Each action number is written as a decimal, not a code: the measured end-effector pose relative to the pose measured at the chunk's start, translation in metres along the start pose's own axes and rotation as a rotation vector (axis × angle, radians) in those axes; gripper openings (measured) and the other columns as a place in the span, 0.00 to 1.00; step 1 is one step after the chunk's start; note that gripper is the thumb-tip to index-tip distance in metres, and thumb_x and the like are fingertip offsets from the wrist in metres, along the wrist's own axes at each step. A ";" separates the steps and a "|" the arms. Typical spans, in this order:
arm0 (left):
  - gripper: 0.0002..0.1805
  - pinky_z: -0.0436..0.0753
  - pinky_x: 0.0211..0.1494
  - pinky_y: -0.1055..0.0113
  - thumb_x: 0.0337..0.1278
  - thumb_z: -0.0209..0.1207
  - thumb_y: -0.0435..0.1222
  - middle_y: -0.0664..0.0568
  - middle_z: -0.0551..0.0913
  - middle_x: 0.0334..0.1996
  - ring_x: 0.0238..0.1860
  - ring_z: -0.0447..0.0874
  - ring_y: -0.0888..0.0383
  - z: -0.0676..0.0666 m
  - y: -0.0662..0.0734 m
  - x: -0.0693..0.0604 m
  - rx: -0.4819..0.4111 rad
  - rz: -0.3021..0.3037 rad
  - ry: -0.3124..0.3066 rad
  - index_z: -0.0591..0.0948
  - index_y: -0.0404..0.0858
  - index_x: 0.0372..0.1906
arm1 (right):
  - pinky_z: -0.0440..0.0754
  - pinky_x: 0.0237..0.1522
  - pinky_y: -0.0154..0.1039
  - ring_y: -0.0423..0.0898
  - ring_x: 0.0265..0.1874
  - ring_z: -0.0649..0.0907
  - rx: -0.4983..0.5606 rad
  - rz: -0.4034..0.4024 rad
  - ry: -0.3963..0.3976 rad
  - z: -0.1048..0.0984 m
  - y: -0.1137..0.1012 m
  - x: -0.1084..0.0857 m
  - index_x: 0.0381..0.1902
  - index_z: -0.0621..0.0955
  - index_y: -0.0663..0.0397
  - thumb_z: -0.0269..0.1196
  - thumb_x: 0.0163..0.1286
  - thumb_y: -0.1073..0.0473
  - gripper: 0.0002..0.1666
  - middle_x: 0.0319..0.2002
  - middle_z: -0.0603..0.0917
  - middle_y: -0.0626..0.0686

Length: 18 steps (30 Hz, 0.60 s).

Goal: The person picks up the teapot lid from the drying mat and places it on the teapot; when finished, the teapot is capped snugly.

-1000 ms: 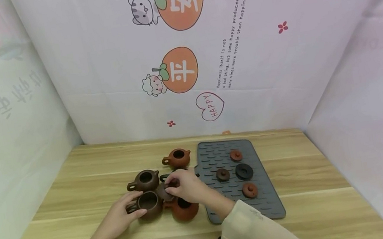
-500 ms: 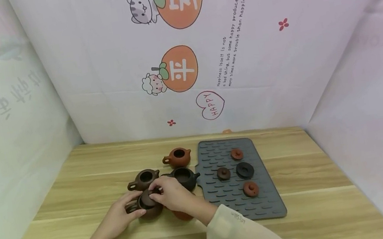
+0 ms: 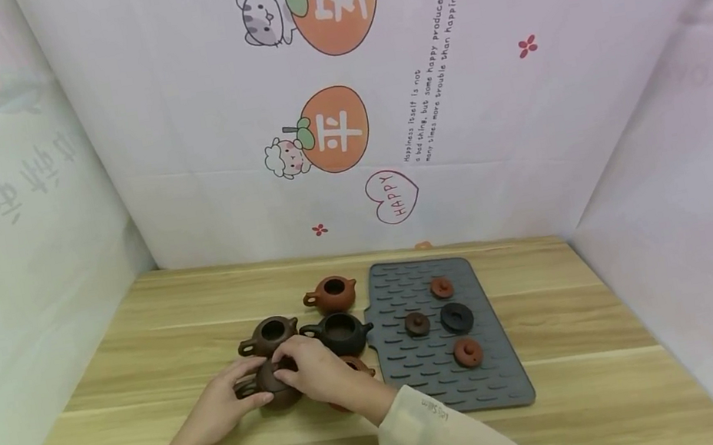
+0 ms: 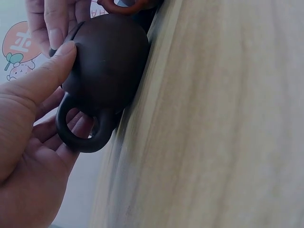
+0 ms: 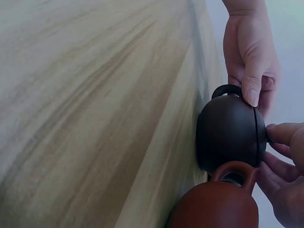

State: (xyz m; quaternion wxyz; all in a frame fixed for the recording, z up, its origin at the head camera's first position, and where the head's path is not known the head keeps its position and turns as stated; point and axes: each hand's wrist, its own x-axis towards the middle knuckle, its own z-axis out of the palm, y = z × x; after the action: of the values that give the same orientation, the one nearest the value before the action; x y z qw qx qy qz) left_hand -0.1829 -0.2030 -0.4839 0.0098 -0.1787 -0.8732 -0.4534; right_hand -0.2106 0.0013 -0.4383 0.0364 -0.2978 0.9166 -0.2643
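Observation:
A dark brown teapot (image 3: 283, 400) stands on the table, its loop handle (image 4: 84, 142) plain in the left wrist view. My left hand (image 3: 220, 401) holds it from the handle side, thumb on the upper edge and fingers on the far side. On its mouth sits a brown lid (image 3: 267, 377), whose knob my right hand (image 3: 318, 368) pinches. In the right wrist view a thin seam runs between lid and teapot body (image 5: 224, 130). Touching or very near it is an orange-red teapot (image 5: 216, 206), largely hidden by my right hand in the head view.
Behind stand a lidless brown teapot (image 3: 274, 333), a black one (image 3: 347, 342) and a reddish one (image 3: 333, 296). On the right, a grey mat (image 3: 425, 390) bears a red lid (image 3: 441, 287), a small brown lid (image 3: 417, 324), a black ring-shaped lid (image 3: 457, 318) and an orange-red lid (image 3: 468, 352).
My right hand has carried the brown lid leftward and lowered it onto the dark brown teapot's mouth. The left hand has kept its place on that teapot.

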 end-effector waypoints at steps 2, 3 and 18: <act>0.30 0.70 0.61 0.40 0.54 0.69 0.43 0.42 0.75 0.61 0.63 0.69 0.37 0.000 0.000 0.000 0.000 -0.007 0.001 0.77 0.37 0.61 | 0.78 0.47 0.32 0.41 0.51 0.78 0.002 0.004 -0.005 0.001 0.000 0.000 0.46 0.83 0.47 0.65 0.69 0.54 0.09 0.50 0.80 0.46; 0.30 0.70 0.61 0.40 0.54 0.69 0.43 0.42 0.75 0.61 0.63 0.69 0.37 0.000 0.000 -0.001 0.003 -0.010 0.000 0.77 0.37 0.61 | 0.78 0.47 0.32 0.41 0.51 0.78 0.001 0.005 -0.008 0.000 -0.001 0.000 0.46 0.83 0.47 0.65 0.69 0.54 0.10 0.50 0.80 0.46; 0.36 0.74 0.59 0.45 0.54 0.70 0.44 0.42 0.72 0.64 0.60 0.73 0.39 0.006 0.027 0.010 0.005 0.006 0.051 0.72 0.36 0.66 | 0.80 0.44 0.43 0.49 0.47 0.80 0.091 0.098 0.046 -0.058 0.042 -0.026 0.55 0.81 0.54 0.63 0.71 0.56 0.17 0.52 0.80 0.51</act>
State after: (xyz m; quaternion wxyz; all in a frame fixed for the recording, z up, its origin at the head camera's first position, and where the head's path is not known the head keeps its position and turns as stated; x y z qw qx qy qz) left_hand -0.1824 -0.1810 -0.4645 0.0340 -0.1696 -0.8731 -0.4558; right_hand -0.2244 0.0717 -0.4126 0.0418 -0.2444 0.9177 -0.3105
